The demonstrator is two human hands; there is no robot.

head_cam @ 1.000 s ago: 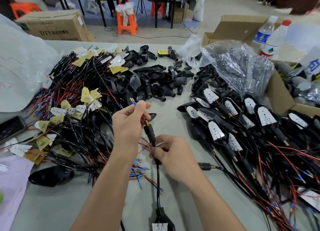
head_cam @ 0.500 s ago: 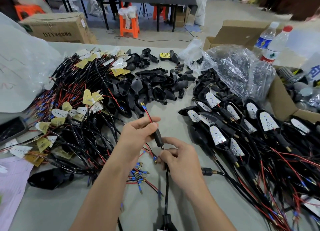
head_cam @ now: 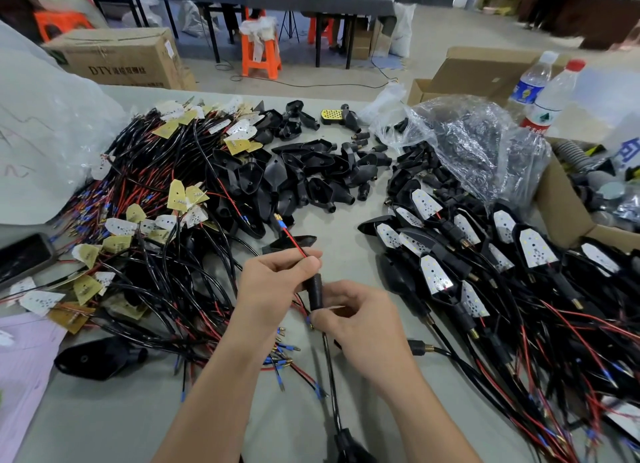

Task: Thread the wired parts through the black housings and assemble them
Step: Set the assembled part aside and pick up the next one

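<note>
Two hands are met at the near middle of the table (head_cam: 114, 410), and the danger is read straight off. The red wire (head_cam: 294, 242) is thin and is drawn out of the top of the black sleeve (head_cam: 315, 289) at a slant. A pull made off the line of the bore could see it kinked at the sleeve's mouth, or slipped from the pinch and lost back inside. A snag is also to be feared lower down, where the black cable (head_cam: 330, 386) is trailed toward the near edge right beside a scatter of loose leads (head_cam: 280, 355); one of those could be hooked and dragged along. The terminal (head_cam: 279, 221) at the wire's free tip is held out over the table, near the loose black housings (head_cam: 304, 182), and could be caught on them if swung. Now the grip: the left hand (head_cam: 273, 286) is closed narrowly, the red wire pinched between thumb and forefinger just above the sleeve. The right hand (head_cam: 363, 324) is curled round the sleeve's lower end, thumb and fingertips pressed on it where the cable enters. Whether a second wire is passed through with the red one cannot be told.
</note>
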